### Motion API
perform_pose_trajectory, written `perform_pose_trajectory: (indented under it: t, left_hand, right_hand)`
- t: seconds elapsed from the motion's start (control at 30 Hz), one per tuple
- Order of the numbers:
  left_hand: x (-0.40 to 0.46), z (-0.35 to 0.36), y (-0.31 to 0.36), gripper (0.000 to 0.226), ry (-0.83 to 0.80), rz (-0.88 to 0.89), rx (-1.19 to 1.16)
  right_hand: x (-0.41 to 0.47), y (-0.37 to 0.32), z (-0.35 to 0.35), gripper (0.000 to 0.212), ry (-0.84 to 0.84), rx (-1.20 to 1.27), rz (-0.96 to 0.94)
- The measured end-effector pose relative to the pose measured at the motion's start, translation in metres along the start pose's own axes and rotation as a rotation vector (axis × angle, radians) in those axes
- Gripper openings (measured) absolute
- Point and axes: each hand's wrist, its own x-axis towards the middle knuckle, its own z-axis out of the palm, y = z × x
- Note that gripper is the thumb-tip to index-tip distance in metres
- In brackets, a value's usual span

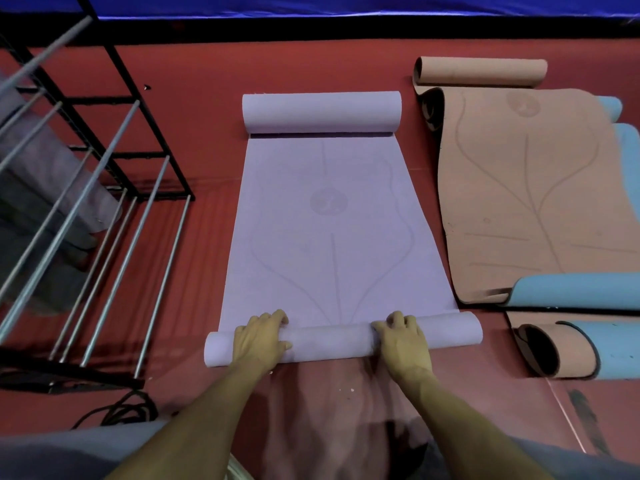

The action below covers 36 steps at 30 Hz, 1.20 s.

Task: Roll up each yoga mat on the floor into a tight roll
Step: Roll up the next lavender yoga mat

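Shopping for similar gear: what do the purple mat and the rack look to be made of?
Purple mat: likely soft matte foam or rubber; it curls smoothly without creasing and shows faint printed lines. Rack: metal by the look, black-painted frame with bare grey rods that glint slightly.

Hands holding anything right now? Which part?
Both grip the purple mat by its near rolled end: left hand toward the left, right hand right of middle.

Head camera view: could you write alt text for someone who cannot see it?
Two hands, left hand and right hand, grip the near roll of a lilac yoga mat on a red floor. Tan-and-blue mats lie right, a metal rack left.
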Motion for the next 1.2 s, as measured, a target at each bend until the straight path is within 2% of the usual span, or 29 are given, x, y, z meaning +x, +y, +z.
perform_pose_trajectory:
  t: [0.13,0.3,0.43,0.53,0.6,0.77,0.87,1.0,1.03,1.13,1.2]
  left_hand:
    - [-0.003,0.0,0.004,0.028,0.03,-0.006,0.005]
    - [-0.008,0.0,0.01,0.041,0.046,-0.052,0.036]
    - [-0.014,0.004,0.009,0.068,0.027,-0.032,0.036]
    - [-0.016,0.005,0.012,0.083,0.05,-0.035,0.061]
    - [-0.014,0.003,0.018,0.084,0.056,-0.05,0.079]
    - [-0.013,0.015,0.015,0.077,0.041,-0.046,0.185]
    - [-0.009,0.022,0.005,0.07,0.107,-0.011,0.249]
    - [-0.001,0.018,0.001,0.071,0.089,0.033,0.302]
    - [0.0,0.019,0.0,0.069,0.092,0.037,0.299]
    - [0.001,0.021,-0.002,0.066,0.09,0.051,0.277]
    - [0.006,0.025,-0.004,0.07,0.088,0.035,0.286]
  right_hand:
    - [-0.003,0.002,0.002,0.046,0.031,0.068,-0.058]
    - [-0.003,0.004,0.007,0.048,0.003,0.066,-0.086]
    - [0.008,0.006,0.012,0.049,0.066,0.038,-0.039]
    - [0.009,0.004,0.007,0.051,0.037,0.06,-0.077]
    - [0.008,0.006,0.009,0.058,0.068,0.07,-0.11]
    - [0.002,0.005,0.008,0.081,0.085,0.074,-0.055]
    - [0.005,0.003,0.003,0.09,-0.016,0.063,-0.054]
    - [0.012,0.008,0.003,0.102,-0.072,-0.003,-0.076]
    - [0.014,0.009,0.005,0.1,-0.064,0.004,-0.064]
    - [0.02,0.011,0.016,0.069,-0.016,0.003,-0.045]
    - [0.024,0.009,0.02,0.062,-0.008,0.0,-0.021]
